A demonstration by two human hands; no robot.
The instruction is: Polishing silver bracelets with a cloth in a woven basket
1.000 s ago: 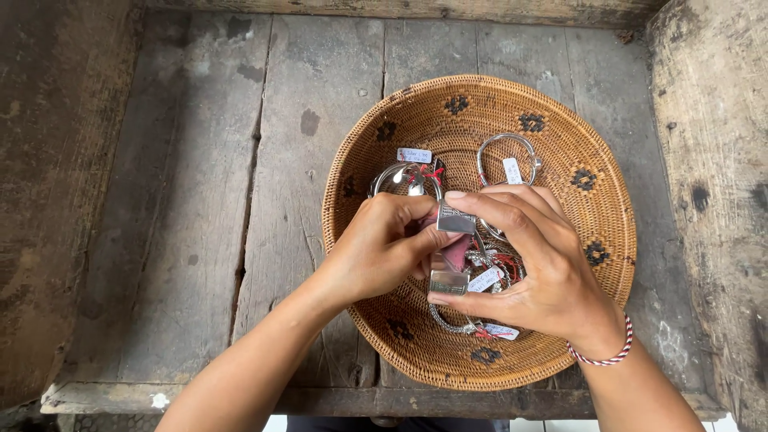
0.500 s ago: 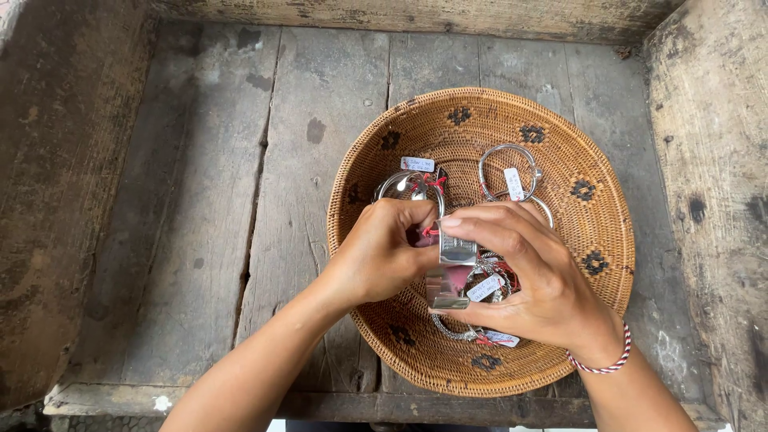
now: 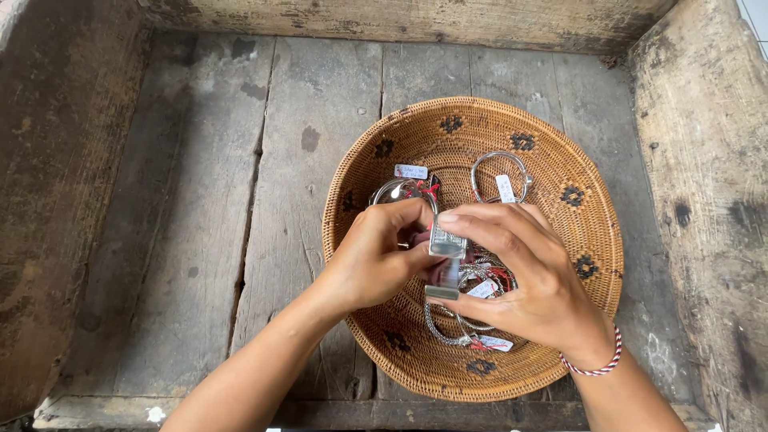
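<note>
Both my hands meet over a round woven basket (image 3: 588, 220) with dark flower marks. My left hand (image 3: 376, 256) and my right hand (image 3: 528, 280) together pinch a wide silver cuff bracelet (image 3: 446, 254) between fingertips, held above the basket's middle. Inside the basket lie several silver bangles with small white tags and red strings: one round bangle (image 3: 500, 174) at the back, one (image 3: 398, 190) behind my left fingers, a chain-like one (image 3: 448, 330) below my hands. A red and white cord bracelet (image 3: 596, 364) circles my right wrist.
The basket rests on worn grey wooden boards (image 3: 240, 200) inside a box-like frame. Rough walls rise at the left (image 3: 56, 200), back (image 3: 400, 20) and right (image 3: 704, 160). A low wooden lip (image 3: 240, 412) runs along the front.
The view has shifted slightly, so the basket sits lower in frame. My hands have kept hold of the silver cuff and turned it a little between the fingers.
</note>
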